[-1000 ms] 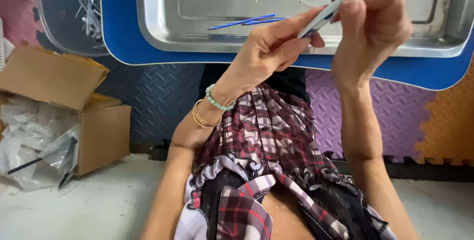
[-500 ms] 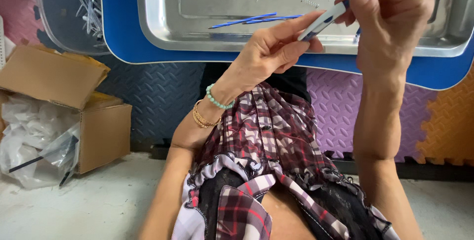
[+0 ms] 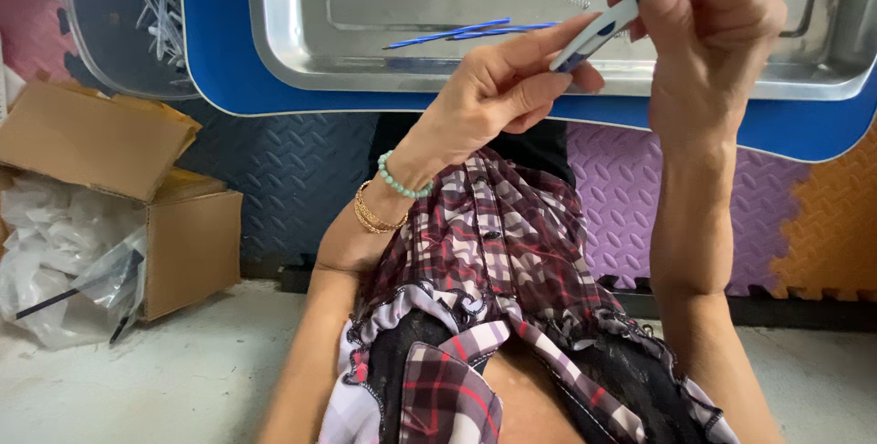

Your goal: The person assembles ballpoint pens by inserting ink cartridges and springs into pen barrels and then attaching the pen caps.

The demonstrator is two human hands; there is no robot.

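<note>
Your left hand (image 3: 498, 88) pinches the lower end of the white pen barrel (image 3: 596, 33) between thumb and fingertips, and your right hand (image 3: 708, 28) grips its upper end with thumb and forefinger closed — both hold it equally near. The barrel's long axis runs from about 8 o'clock up to 2 o'clock. Beyond it at 12 o'clock lies the steel tray (image 3: 301, 60) with blue refills (image 3: 448, 35) — well apart from your fingers.
</note>
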